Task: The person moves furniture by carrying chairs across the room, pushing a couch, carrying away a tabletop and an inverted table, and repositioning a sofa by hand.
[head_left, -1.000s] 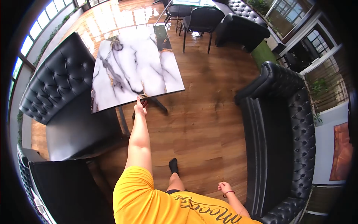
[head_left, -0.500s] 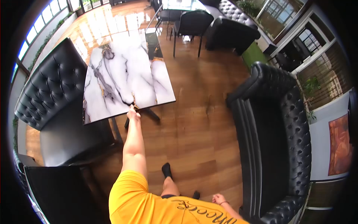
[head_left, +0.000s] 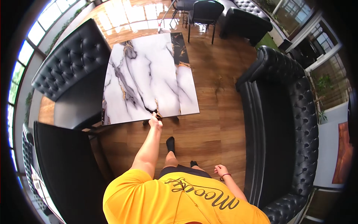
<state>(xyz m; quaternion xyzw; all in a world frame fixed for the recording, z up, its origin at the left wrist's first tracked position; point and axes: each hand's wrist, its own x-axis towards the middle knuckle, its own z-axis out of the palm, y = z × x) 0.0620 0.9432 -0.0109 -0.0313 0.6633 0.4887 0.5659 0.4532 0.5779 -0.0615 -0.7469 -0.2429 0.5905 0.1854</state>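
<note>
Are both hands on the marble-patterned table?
No: the left hand holds the near edge of the table, while the right hand is apart from it.

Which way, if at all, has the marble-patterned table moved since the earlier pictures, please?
Yes: judged against the black tufted bench, the marble-patterned table has shifted toward the bench's near end, its near edge now about level with that end.

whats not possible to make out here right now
In the head view:
- Fingertips of the left hand: hidden by the tabletop edge.
- Most of the table base: covered by the tabletop.
- Inside of the right hand: too small, behind curled fingers.
- Wall picture: its right side lost in the dark lens rim.
</note>
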